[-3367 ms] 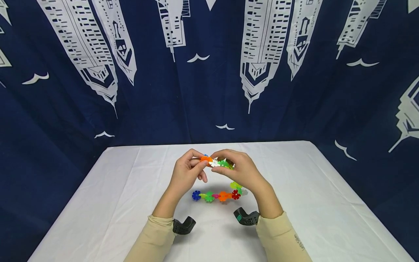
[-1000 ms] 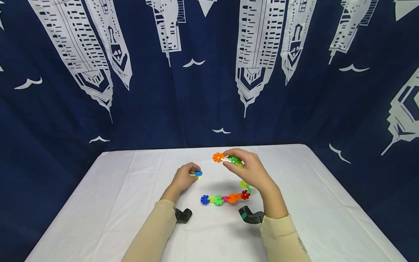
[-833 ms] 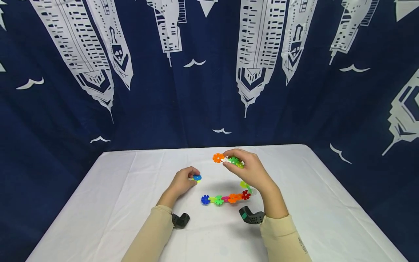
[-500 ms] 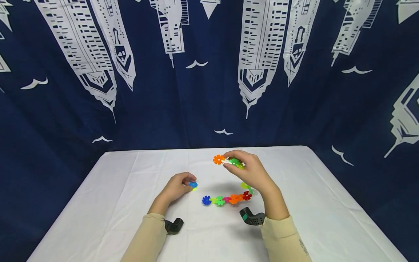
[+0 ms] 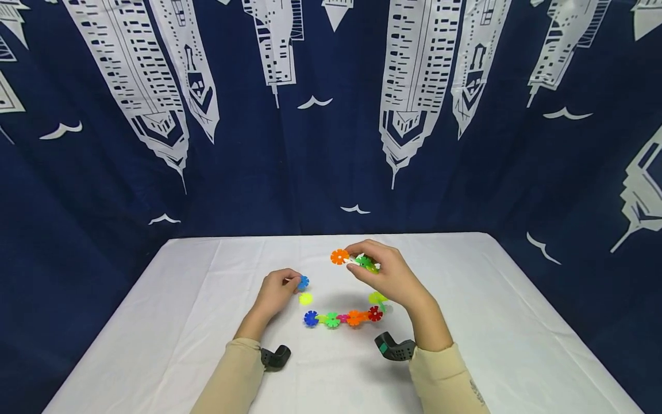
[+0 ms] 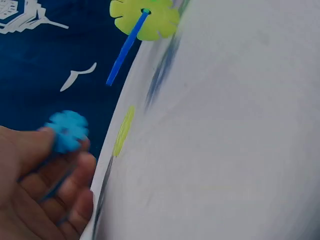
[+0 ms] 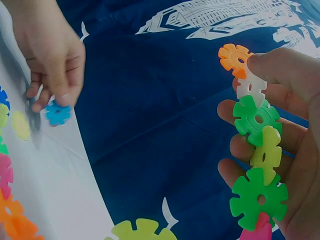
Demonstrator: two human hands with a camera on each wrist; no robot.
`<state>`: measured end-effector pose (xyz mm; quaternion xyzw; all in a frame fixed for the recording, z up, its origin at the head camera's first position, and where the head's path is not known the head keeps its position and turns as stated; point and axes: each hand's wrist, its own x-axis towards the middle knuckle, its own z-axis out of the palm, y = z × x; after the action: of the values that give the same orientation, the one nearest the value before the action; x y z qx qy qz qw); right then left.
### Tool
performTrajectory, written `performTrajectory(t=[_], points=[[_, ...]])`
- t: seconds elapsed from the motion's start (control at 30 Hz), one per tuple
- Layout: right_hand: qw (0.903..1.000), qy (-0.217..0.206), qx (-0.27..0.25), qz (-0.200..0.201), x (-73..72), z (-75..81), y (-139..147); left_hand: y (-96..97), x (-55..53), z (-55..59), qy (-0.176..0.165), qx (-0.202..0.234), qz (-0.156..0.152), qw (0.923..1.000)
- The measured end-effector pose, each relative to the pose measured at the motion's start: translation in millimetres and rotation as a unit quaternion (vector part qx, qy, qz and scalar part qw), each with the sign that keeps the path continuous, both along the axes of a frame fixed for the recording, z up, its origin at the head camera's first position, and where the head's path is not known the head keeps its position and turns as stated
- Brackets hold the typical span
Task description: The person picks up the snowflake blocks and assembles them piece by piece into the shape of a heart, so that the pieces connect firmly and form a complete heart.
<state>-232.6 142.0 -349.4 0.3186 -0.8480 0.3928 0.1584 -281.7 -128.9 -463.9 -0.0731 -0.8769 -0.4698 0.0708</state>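
My left hand [image 5: 274, 296] pinches a light-blue notched disc [image 6: 68, 131] between thumb and fingers. A loose yellow disc [image 5: 306, 299] is just below and to the right of it, apart from the hand; the left wrist view catches it edge-on. My right hand [image 5: 388, 273] holds up a chain of interlocking snowflake discs [image 7: 257, 119]. An orange disc [image 7: 235, 59] tops that chain, followed by white, green, yellow, green and pink ones in the right wrist view. Thumb and fingertips grip it near the orange and white discs.
Nearer me, a second chain of discs [image 5: 333, 319] lies on the white-covered table [image 5: 207, 322], from a dark-blue disc [image 5: 311, 318] to a red disc [image 5: 374, 313], then bends back to yellow. A dark-blue printed curtain [image 5: 289, 172] hangs behind the table.
My left hand came away from the right hand's chain with a blue and a yellow disc, moving left and nearer. Now the yellow disc is separate and only the blue stays pinched.
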Motion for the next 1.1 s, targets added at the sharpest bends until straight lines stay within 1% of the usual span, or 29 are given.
performTrajectory(t=[0.1, 0.2, 0.3, 0.4, 0.5, 0.63, 0.7, 0.77, 0.87, 0.97, 1.1], points=[[1.0000, 0.005, -0.001, 0.005, 0.7, 0.1, -1.3, 1.1, 1.4, 10.9, 0.002, 0.048, 0.000, 0.9988], [0.9999, -0.002, -0.004, 0.012, 1.8, 1.3, -3.1, 2.8, 6.5, 27.2, -0.010, 0.095, -0.013, 0.9953], [0.9997, -0.015, -0.002, 0.021, 2.5, 2.3, -5.5, 4.3, 13.2, 45.7, -0.027, 0.139, -0.031, 0.9895], [0.9994, -0.022, 0.000, 0.028, 2.6, 2.3, -7.6, 6.2, 20.6, 61.7, -0.031, 0.182, -0.057, 0.9812], [0.9992, -0.020, 0.001, 0.033, 2.8, 1.7, -9.2, 8.4, 28.6, 74.1, -0.029, 0.208, -0.097, 0.9729], [0.9993, -0.019, 0.003, 0.032, 3.6, 1.2, -10.5, 11.0, 39.7, 86.8, -0.019, 0.215, -0.156, 0.9639], [0.9994, -0.018, 0.005, 0.030, 3.8, 1.1, -10.8, 12.2, 44.7, 92.3, -0.013, 0.219, -0.176, 0.9597], [0.9995, -0.015, 0.008, 0.029, 3.8, 0.9, -11.0, 13.8, 48.8, 96.7, -0.007, 0.223, -0.190, 0.9559], [0.9995, -0.007, 0.014, 0.027, 4.1, 0.8, -11.7, 15.8, 53.6, 101.1, -0.005, 0.227, -0.198, 0.9535], [0.9993, 0.001, 0.028, 0.024, 4.7, 0.8, -12.7, 17.8, 56.2, 102.6, -0.011, 0.222, -0.199, 0.9545], [0.9988, 0.015, 0.041, 0.021, 5.4, 0.6, -13.9, 20.2, 58.0, 103.3, -0.023, 0.219, -0.189, 0.9570]])
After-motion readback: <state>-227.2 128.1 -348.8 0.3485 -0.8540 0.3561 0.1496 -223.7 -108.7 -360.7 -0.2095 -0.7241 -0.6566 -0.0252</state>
